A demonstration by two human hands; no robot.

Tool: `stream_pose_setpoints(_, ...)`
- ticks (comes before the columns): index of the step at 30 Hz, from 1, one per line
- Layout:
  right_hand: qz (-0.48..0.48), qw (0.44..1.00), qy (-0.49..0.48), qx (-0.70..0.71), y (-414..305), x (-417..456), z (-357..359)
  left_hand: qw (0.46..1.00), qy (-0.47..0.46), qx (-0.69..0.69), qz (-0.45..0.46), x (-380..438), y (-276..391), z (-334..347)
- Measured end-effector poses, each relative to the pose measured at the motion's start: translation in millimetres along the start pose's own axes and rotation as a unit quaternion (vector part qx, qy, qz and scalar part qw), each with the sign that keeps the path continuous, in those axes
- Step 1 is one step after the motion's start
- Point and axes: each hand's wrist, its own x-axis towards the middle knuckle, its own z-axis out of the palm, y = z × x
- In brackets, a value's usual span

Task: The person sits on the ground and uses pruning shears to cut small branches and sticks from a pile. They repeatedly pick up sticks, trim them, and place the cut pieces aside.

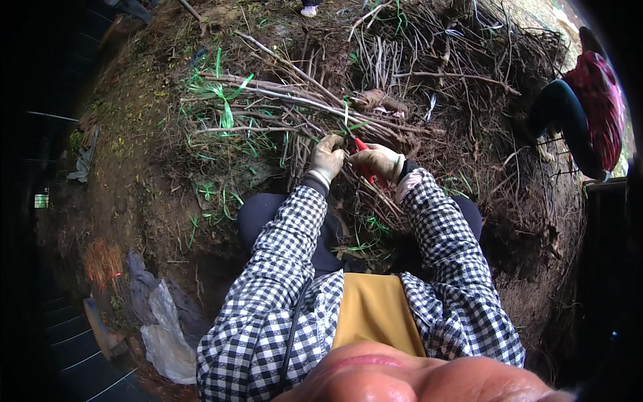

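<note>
My right hand (378, 162), in a pale work glove, is closed around the red handles of pruning shears (362, 145). The tool's tip points up towards a bundle of bare woody stems (301, 100) lying crosswise before me. Beside it my left hand (327, 157), also gloved, has its fingers curled at the near edge of the bundle; what lies between them is too small to tell. A thin pale-green plastic strip (346, 114) crosses the stems just above both hands. Farther left, a knotted green plastic tie (226, 113) lies over the stems.
More bundled stems with roots (442, 55) are heaped at the upper right. Another person's bent leg (560, 110) is at the right edge. A shoe (309, 10) shows at the top. Clear plastic sheeting (168, 346) lies on the soil at the lower left.
</note>
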Motion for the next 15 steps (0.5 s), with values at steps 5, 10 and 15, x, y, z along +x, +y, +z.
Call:
stream_pose_setpoints(5, 0.05, 0.997, 0.01, -0.059, 0, -1, -17, 0.999, -0.016, 0.023, 0.031, -8, 17, 4)
stream_pose_setpoints(10, 0.117, 0.992, -0.037, 0.033, -13, -12, -9, 0.997, -0.039, -0.067, 0.011, -11, 22, -11)
stream_pose_setpoints(15, 0.145, 0.988, -0.018, -0.045, -11, -17, -12, 0.99, -0.055, -0.127, -0.017, -14, 22, -13)
